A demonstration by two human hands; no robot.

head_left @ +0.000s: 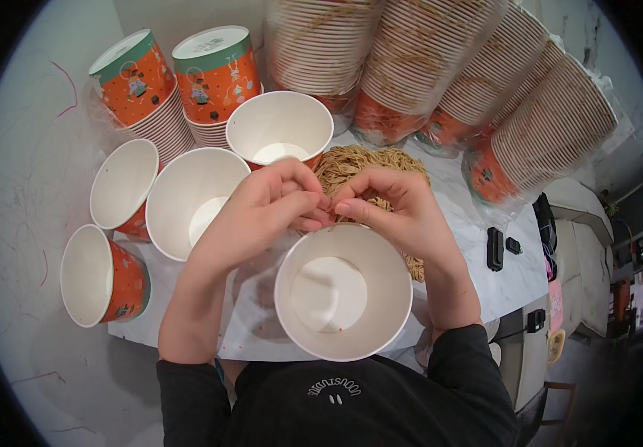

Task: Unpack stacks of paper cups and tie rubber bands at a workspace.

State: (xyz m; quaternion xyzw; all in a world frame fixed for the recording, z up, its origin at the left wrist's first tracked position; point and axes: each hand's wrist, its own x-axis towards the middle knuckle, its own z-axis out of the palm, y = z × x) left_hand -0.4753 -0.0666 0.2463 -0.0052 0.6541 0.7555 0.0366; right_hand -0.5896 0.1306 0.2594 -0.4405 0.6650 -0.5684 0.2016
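Close to my body stands a large white-lined paper bucket (390, 298), its mouth facing up at me. Over its far rim my two hands meet, fingertips almost touching. My left hand (265, 208) is closed, thumb and fingers together. In a pinch of thumb and forefinger is my right hand (397, 212). Whatever lies between the fingers is too small to make out. Just behind the hands lies a pile of tan paper twine (370, 160), partly covered by them. Small red specks show inside the bucket and on the table.
Several open orange buckets (279, 125) stand or lie tilted at the left. Behind them are upturned stacks (217, 78). Tall plastic-wrapped bucket stacks (411, 71) line the back right. Two small black devices (495, 249) rest on the white table (511, 287). A sofa (582, 261) stands beyond.
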